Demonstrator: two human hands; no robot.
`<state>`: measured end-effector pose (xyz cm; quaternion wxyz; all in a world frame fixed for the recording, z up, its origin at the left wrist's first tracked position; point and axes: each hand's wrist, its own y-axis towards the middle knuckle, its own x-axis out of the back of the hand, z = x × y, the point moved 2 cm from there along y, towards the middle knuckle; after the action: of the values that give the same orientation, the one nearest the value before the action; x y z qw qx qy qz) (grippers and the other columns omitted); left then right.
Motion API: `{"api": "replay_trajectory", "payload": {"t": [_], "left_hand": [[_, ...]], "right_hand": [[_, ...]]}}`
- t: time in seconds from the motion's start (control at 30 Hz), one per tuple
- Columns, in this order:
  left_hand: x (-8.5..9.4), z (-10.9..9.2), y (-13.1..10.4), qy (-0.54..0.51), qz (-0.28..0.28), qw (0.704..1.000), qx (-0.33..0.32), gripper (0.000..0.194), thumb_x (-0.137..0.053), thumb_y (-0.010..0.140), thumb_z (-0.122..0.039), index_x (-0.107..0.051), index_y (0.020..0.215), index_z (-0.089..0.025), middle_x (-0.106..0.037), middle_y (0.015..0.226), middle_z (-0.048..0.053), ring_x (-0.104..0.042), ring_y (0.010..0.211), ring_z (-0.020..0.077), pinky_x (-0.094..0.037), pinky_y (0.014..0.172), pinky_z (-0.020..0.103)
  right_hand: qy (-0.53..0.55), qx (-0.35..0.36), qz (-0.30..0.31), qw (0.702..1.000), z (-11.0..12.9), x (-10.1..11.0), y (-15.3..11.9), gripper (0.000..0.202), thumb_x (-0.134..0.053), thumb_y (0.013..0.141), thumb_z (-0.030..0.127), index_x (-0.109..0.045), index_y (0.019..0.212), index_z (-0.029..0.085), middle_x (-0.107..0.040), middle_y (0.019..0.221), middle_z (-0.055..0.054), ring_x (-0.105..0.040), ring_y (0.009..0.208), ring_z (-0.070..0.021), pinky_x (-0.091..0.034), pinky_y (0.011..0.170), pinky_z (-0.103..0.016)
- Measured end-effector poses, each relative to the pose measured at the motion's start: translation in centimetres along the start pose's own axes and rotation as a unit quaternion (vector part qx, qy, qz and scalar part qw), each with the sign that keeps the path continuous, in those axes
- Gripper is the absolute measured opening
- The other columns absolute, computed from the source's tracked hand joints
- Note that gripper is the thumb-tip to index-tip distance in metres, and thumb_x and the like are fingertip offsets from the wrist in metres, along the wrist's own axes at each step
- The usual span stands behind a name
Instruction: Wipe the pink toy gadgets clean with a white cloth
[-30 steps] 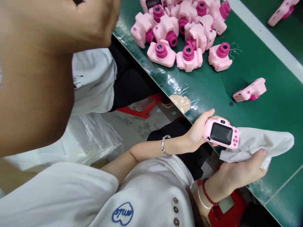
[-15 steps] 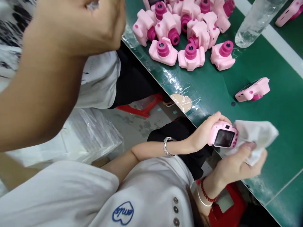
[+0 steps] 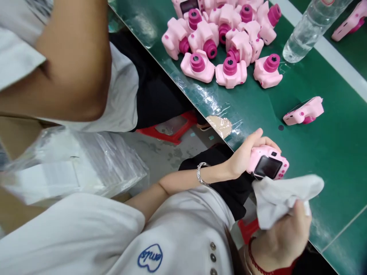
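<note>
My left hand (image 3: 242, 154), with a silver bracelet at its wrist, holds a pink toy camera (image 3: 268, 165) at the table's edge. The camera's dark screen and small pink buttons face up towards me. In my right hand (image 3: 289, 233), which wears a red beaded bracelet, a white cloth (image 3: 282, 200) is gripped. The cloth's upper edge lies at the camera's lower edge; whether they touch I cannot tell. Another pink camera (image 3: 304, 111) rests on its side on the green table just beyond my left hand.
Several pink cameras with magenta lenses (image 3: 229, 67) are grouped on the green table (image 3: 338, 152). A clear plastic bottle (image 3: 301, 40) stands beside them. A co-worker's arm (image 3: 77, 65) is at upper left. Below are a red stool (image 3: 172, 131) and a plastic-wrapped stack (image 3: 86, 168).
My right hand has drawn the cloth down and back towards me, off the camera's right side. The camera has tilted slightly in my left hand. The co-worker's arm has shifted.
</note>
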<state>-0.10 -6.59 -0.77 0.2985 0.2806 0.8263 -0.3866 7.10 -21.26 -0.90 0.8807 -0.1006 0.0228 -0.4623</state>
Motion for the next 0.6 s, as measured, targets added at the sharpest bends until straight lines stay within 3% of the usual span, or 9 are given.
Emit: {"api": "replay_trajectory", "payload": {"t": [0.07, 0.13, 0.2, 0.27, 0.33, 0.43, 0.53, 0.6], "left_hand": [[-0.2, -0.1, -0.4, 0.003, 0.033, 0.999, -0.005, 0.061, -0.033, 0.102, -0.056, -0.064, 0.068, -0.015, -0.06, 0.062, 0.001, -0.054, 0.061, 0.0118, -0.044, 0.066, 0.024], [-0.4, -0.1, -0.7, 0.002, 0.05, 0.999, -0.009, 0.062, -0.036, 0.1, -0.061, -0.063, 0.068, -0.016, -0.058, 0.061, 0.0, -0.053, 0.06, 0.0118, -0.043, 0.066, 0.024], [-0.5, 0.1, -0.9, 0.004, 0.053, 0.999, -0.01, 0.061, -0.037, 0.099, -0.061, -0.063, 0.068, -0.016, -0.058, 0.061, 0.0, -0.053, 0.06, 0.0115, -0.043, 0.066, 0.024], [-0.5, 0.4, -0.9, 0.009, 0.05, 0.999, -0.012, 0.06, -0.035, 0.1, -0.059, -0.062, 0.069, -0.016, -0.059, 0.063, 0.0, -0.052, 0.06, 0.0113, -0.042, 0.065, 0.024], [-0.5, 0.6, -0.8, 0.008, 0.048, 0.999, -0.019, 0.057, -0.032, 0.102, -0.054, -0.061, 0.071, -0.016, -0.059, 0.063, 0.0, -0.051, 0.059, 0.011, -0.04, 0.062, 0.024], [-0.4, 0.6, -0.7, 0.017, 0.043, 0.998, -0.041, 0.053, -0.024, 0.105, -0.042, -0.056, 0.071, -0.017, -0.05, 0.058, -0.002, -0.042, 0.052, 0.0098, -0.032, 0.053, 0.024], [-0.3, 0.4, -0.8, 0.061, 0.037, 0.996, -0.052, 0.051, -0.023, 0.105, -0.039, -0.055, 0.072, -0.018, -0.045, 0.056, -0.003, -0.036, 0.049, 0.0098, -0.027, 0.05, 0.025], [-0.3, 0.3, -1.0, 0.076, 0.031, 0.996, -0.045, 0.051, -0.025, 0.105, -0.041, -0.056, 0.072, -0.017, -0.047, 0.058, -0.003, -0.039, 0.052, 0.0099, -0.031, 0.054, 0.025]], "right_hand": [[0.034, 0.0, -0.087, 0.996, 0.4, 0.7, 0.7, 0.027, -0.056, 0.093, 0.039, -0.067, 0.112, 0.025, -0.072, 0.111, -0.003, -0.071, 0.105, -0.0231, -0.062, 0.076, -0.037], [0.024, 0.09, -0.139, 0.986, 1.0, 0.5, 1.1, 0.028, -0.054, 0.095, 0.035, -0.068, 0.118, 0.027, -0.067, 0.126, -0.002, -0.063, 0.122, -0.025, -0.062, 0.082, -0.037], [-0.032, 0.197, -0.179, 0.964, 1.4, -0.1, 1.0, 0.029, -0.052, 0.097, 0.028, -0.069, 0.119, 0.026, -0.067, 0.123, -0.002, -0.061, 0.124, -0.0266, -0.061, 0.085, -0.038], [-0.13, 0.3, -0.194, 0.925, 1.6, -1.0, 0.7, 0.029, -0.052, 0.097, 0.022, -0.07, 0.119, 0.026, -0.07, 0.109, -0.002, -0.066, 0.114, -0.0253, -0.06, 0.084, -0.036], [-0.219, 0.392, -0.177, 0.876, 1.4, -2.3, 0.5, 0.026, -0.056, 0.095, 0.018, -0.071, 0.114, 0.026, -0.072, 0.096, -0.001, -0.071, 0.101, -0.0226, -0.06, 0.084, -0.034], [-0.259, 0.499, -0.097, 0.821, 1.1, -4.2, 0.8, 0.027, -0.057, 0.092, 0.012, -0.069, 0.114, 0.021, -0.075, 0.096, -0.003, -0.074, 0.098, -0.0235, -0.06, 0.087, -0.037], [-0.234, 0.556, -0.046, 0.796, 0.9, -5.3, 1.3, 0.033, -0.05, 0.092, 0.006, -0.064, 0.12, 0.017, -0.077, 0.102, -0.007, -0.074, 0.104, -0.0247, -0.061, 0.087, -0.039], [-0.208, 0.565, -0.044, 0.797, 1.1, -5.2, 1.3, 0.031, -0.049, 0.091, 0.005, -0.065, 0.115, 0.016, -0.077, 0.097, -0.006, -0.075, 0.099, -0.0241, -0.061, 0.082, -0.038]]}}
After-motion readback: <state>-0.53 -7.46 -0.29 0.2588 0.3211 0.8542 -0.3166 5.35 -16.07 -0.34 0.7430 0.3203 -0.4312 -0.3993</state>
